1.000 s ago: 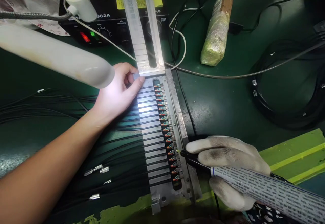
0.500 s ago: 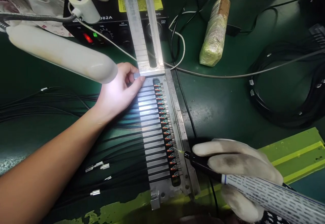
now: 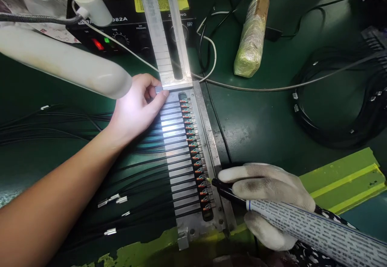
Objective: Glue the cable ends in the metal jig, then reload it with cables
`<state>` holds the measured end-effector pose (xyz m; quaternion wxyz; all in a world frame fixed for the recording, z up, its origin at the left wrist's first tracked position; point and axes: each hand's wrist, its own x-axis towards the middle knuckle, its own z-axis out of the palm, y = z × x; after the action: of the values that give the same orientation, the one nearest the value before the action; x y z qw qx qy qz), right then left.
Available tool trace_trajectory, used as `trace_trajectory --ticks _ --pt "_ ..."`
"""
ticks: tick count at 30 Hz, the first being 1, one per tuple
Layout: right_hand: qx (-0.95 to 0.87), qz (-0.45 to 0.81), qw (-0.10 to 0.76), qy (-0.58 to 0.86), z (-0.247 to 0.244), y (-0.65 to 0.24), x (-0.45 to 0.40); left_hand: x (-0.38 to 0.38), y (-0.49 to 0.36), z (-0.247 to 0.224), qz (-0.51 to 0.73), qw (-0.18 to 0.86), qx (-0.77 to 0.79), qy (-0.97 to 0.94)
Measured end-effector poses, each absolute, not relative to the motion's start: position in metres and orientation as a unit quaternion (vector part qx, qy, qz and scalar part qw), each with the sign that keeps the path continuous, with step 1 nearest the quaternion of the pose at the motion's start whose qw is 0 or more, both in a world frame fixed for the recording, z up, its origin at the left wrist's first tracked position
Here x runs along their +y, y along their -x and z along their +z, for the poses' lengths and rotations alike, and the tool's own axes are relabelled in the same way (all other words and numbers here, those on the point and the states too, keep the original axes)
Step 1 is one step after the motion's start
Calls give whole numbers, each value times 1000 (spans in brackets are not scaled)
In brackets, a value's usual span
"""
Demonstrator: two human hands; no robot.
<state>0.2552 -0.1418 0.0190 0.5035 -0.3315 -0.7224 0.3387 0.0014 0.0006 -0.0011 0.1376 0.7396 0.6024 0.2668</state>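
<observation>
Two hands at work on one metal jig (image 3: 211, 150) lying roughly 12-to-6 down the green bench (image 3: 266, 126).

Left hand (image 3: 136, 109), bare, at about 10 o'clock from jig centre: fingers curled and pinching a small metal block (image 3: 159, 90) at the jig's top-left corner, palm resting across the black cables (image 3: 60, 124) that fan off toward 9 o'clock.

Right hand (image 3: 266, 198), in a pale knit glove, at 4 o'clock: closed around a pen-like tool (image 3: 229, 194), its fine tip at one of the small coloured wire ends (image 3: 193, 150) low in the jig's slot. Which end it touches is too small to tell.

Judgement on doing this well: steady pressure on the block so the jig cannot slide; heel of the gloved hand planted on the bench; tip brought only to a single end, clear of its neighbours, since they sit close together.

Counts:
- jigs: one, with one long rail (image 3: 163, 29) running off at 12 o'clock
- wire ends in the slot: about sixteen, lowest ones hard to separate
- tools in hand: one
- lamp (image 3: 66, 63): one, at 10 o'clock, above the left wrist
- control box (image 3: 127, 29) with red and green lights: one, at 11 o'clock
- wrapped bundle (image 3: 250, 37): one, at 1 o'clock
- cable coil (image 3: 347, 109): one, at 3 o'clock
</observation>
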Motion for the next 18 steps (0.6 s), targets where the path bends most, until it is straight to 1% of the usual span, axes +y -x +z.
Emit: trace_trajectory --ticks 6,18 --pt "-720 313 509 352 21 -253 -142 0 -2 -1 264 137 605 -738" --pt "-714 326 520 337 20 -253 -143 1 -2 -1 273 138 596 -743"
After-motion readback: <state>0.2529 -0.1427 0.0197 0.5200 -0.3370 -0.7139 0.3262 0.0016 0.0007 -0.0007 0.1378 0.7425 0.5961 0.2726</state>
